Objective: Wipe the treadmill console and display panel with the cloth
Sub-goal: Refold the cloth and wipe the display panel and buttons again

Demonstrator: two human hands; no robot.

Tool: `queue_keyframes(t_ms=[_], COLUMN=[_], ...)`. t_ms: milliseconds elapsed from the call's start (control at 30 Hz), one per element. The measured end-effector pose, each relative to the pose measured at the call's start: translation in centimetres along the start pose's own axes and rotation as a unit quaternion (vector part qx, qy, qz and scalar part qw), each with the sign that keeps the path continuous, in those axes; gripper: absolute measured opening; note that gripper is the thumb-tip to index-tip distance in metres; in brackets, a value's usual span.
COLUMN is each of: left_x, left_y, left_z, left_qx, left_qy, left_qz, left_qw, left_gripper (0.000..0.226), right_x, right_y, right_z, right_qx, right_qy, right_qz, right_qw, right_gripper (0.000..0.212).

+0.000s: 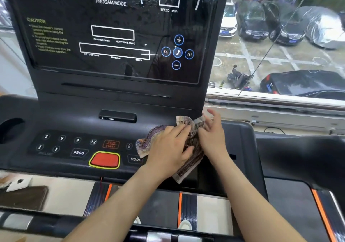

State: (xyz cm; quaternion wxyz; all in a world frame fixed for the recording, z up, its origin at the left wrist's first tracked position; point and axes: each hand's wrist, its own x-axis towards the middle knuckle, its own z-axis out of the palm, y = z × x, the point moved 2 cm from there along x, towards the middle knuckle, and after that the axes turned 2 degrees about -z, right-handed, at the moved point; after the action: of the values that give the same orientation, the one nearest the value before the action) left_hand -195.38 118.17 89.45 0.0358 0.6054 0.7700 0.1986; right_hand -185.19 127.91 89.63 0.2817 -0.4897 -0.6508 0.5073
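One head-worn camera looks forward and down, close over the treadmill console (74, 114), display panel (74, 64) beyond, window (280, 58) far right.

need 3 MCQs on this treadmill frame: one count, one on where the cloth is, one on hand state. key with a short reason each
1. How many blue-ringed round icons are on the glossy black display panel?
A. three
B. seven
C. five

2. Where does the striped brown-and-beige cloth lie?
A. in the round cup recess
B. on the dark grey plastic console, right of the white-lettered MODE key
C. flat on the display panel

3. Which hands touch the cloth?
A. the left hand and the right hand
B. the left only
C. neither

Key:
1 C: plus, minus, note and two skip icons.
2 B: it lies bunched just past MODE.
3 A: fingers of both are on its folds.
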Motion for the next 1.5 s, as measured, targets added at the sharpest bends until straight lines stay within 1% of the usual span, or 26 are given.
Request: queue_keyframes(t_ms=[67, 100, 133, 200, 300, 367, 467, 567, 700, 800, 900, 1000, 1067, 1233, 1333, 1400, 1500], left_x=[-0.5, -0.9, -1.3, -2.0, -3.6, -4.7, -6.1, -6.9, -8.3, -9.8, -11.1, -13.1, -14.1, -16.5, -18.0, -18.7, -19.0], left_y=[0.1, 0.3, 0.4, 0.7, 1.1, 1.5, 1.6, 1.0, -1.1, -4.6, -8.2, -13.1, -16.1, -22.5, -26.2, -28.5, -30.3], left_z=[0.3, 0.3, 0.3, 0.1, -0.2, -0.1, 0.3, 0.3, -0.4, -1.6, -3.4, -5.5, -6.7, -9.2, -10.5, -11.2, -11.8], left_qx=[-0.012, -0.015, -0.016, -0.022, -0.032, -0.019, -0.026, -0.050, -0.043, -0.036, -0.036, -0.036, -0.044, -0.042, -0.043, -0.049, -0.055], left_qy=[-0.014, -0.018, -0.021, -0.031, -0.084, -0.101, -0.093, -0.071, -0.045, -0.025, 0.001, 0.027, 0.034, 0.071, 0.103, 0.120, 0.128], left_qz=[0.001, 0.003, 0.009, 0.024, 0.032, 0.037, 0.044, 0.045, 0.059, 0.051, 0.031, -0.017, -0.048, -0.111, -0.162, -0.191, -0.228], left_qw=[1.000, 1.000, 1.000, 0.999, 0.995, 0.994, 0.994, 0.995, 0.996, 0.998, 0.999, 0.999, 0.997, 0.990, 0.981, 0.973, 0.964], left_gripper=[0.060, 0.060, 0.059, 0.058, 0.064, 0.068, 0.071, 0.061, 0.051, 0.053, 0.057, 0.062, 0.065, 0.067, 0.068, 0.067, 0.064], right_x=[-2.2, -3.5, -4.8, -7.2, -9.8, -11.1, -12.1, -12.2, -11.9, -12.2, -11.8, -12.2, -12.5, -13.0, -13.7, -14.2, -14.2], right_y=[0.3, 0.7, 1.2, 2.3, 3.4, 3.7, 4.3, 4.9, 4.2, 2.9, 2.0, 0.6, -0.5, -2.9, -4.6, -5.6, -6.4], right_z=[0.0, -0.1, -0.3, -0.9, -1.5, -1.9, -2.3, -2.0, -0.6, 3.3, 7.9, 13.5, 16.8, 24.5, 29.1, 31.6, 34.0], right_qx=[-0.109, -0.143, -0.162, -0.163, -0.186, -0.215, -0.236, -0.264, -0.296, -0.312, -0.294, -0.287, -0.296, -0.364, -0.382, -0.379, -0.362], right_qy=[0.003, 0.007, 0.009, 0.005, -0.014, -0.006, -0.012, -0.021, -0.019, -0.023, -0.049, -0.082, -0.092, -0.093, -0.106, -0.133, -0.181], right_qz=[-0.047, -0.066, -0.080, -0.094, -0.129, -0.171, -0.208, -0.258, -0.298, -0.339, -0.352, -0.351, -0.362, -0.414, -0.431, -0.436, -0.429], right_qw=[0.993, 0.988, 0.983, 0.982, 0.974, 0.962, 0.949, 0.929, 0.907, 0.887, 0.887, 0.887, 0.879, 0.829, 0.811, 0.805, 0.807], right_gripper=[0.061, 0.062, 0.062, 0.061, 0.054, 0.053, 0.054, 0.054, 0.049, 0.045, 0.043, 0.047, 0.051, 0.056, 0.060, 0.061, 0.066])
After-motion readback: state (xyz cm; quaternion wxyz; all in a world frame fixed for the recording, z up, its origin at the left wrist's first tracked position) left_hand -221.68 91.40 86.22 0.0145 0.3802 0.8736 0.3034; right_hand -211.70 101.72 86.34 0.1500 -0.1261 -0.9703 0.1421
